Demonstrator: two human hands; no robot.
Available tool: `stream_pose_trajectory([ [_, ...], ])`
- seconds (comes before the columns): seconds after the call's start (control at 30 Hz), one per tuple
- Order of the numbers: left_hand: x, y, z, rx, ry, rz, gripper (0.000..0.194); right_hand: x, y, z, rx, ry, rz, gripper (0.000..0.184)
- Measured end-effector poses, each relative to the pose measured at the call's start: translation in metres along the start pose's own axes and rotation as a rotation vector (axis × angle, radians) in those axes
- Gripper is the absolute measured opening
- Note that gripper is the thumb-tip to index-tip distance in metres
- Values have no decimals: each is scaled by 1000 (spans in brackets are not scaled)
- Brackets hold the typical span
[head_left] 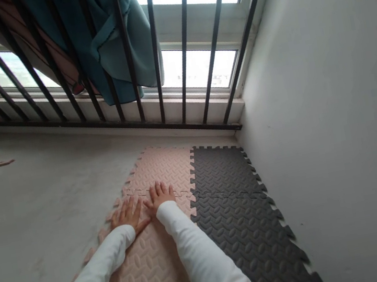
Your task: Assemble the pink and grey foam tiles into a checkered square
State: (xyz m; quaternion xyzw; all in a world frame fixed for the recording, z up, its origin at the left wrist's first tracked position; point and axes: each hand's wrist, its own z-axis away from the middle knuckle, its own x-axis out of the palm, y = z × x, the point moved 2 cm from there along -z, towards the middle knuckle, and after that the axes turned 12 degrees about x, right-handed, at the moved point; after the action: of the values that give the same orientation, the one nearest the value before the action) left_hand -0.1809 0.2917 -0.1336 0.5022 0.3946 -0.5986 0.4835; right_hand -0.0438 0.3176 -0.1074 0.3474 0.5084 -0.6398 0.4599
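Concrete floor (40, 211), foam mats (164, 169), barred window (197, 69)

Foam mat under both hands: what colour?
Pale pink foam mat, embossed leaf pattern, under the left hand and right hand; head view.

Under your left hand (127, 215) and right hand (160, 195) you have pale pink mats (152, 264), embossed with a repeating leaf-like pattern. Beside them you see dark grey mats (237, 210) stamped with the same raised pattern. Your sleeves (202, 260) are white. The floor (38, 201) you look at is plain light grey, the wall (343, 109) off-white. The window bars (185, 39) are black, and the cloth (116, 42) hanging behind them is teal.
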Motion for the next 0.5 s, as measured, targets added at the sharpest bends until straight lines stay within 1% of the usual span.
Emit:
stream_pose_trajectory([
  [0.1, 3, -1, -3, -42, -32, -12, 70, -13, 29, 2, 139, 144, -2, 70],
  [0.13, 4, -1, -3, -54, -47, -25, 71, -15, 40, 4, 164, 170, 10, 71],
  [0.2, 4, 0, -4, -65, -66, -56, 71, -18, 62, 8, 195, 173, 33, 72],
  [0.3, 2, 3, -3, -64, -61, -75, 70, -24, 89, 15, 268, 210, 52, 72],
  [0.4, 0, 4, -2, -79, -62, -71, 69, -33, 114, 24, 333, 182, 77, 70],
  [0.47, 0, 4, -2, -68, -59, -54, 69, -42, 137, 33, 469, 230, 104, 68],
  [0.5, 0, 4, -2, -59, -53, -42, 70, -47, 150, 38, 546, 305, 129, 69],
])
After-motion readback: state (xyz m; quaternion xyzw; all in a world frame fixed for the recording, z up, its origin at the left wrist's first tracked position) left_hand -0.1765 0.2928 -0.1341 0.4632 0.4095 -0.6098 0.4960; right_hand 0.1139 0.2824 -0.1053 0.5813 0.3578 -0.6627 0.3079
